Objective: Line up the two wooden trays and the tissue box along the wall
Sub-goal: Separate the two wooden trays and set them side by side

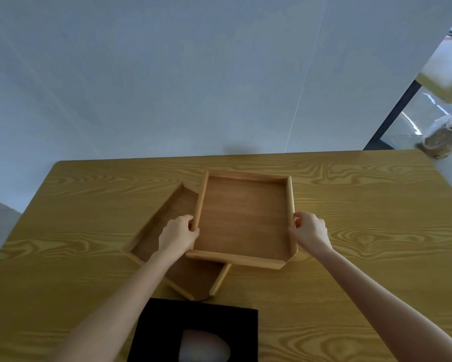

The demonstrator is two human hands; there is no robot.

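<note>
The upper tray [245, 218] looks stiff and light, best held by its side rails, and that is where the left hand [179, 235] and right hand [309, 231] clasp it. It sits squarely facing the wall [167, 74], overlapping the skewed lower tray [167, 231]. The tissue box [196, 333] waits at the bench's [363, 231] near edge.

Looks like a staged test room or studio, not a lived-in home — yellow wood-grain laminate table [350, 205] pushed against a plain pale grey-white panel wall [167, 74] with a visible seam. Far right: black metal post [392, 116], glossy grey floor [407, 131], a blurred brownish bag [440, 142].
</note>
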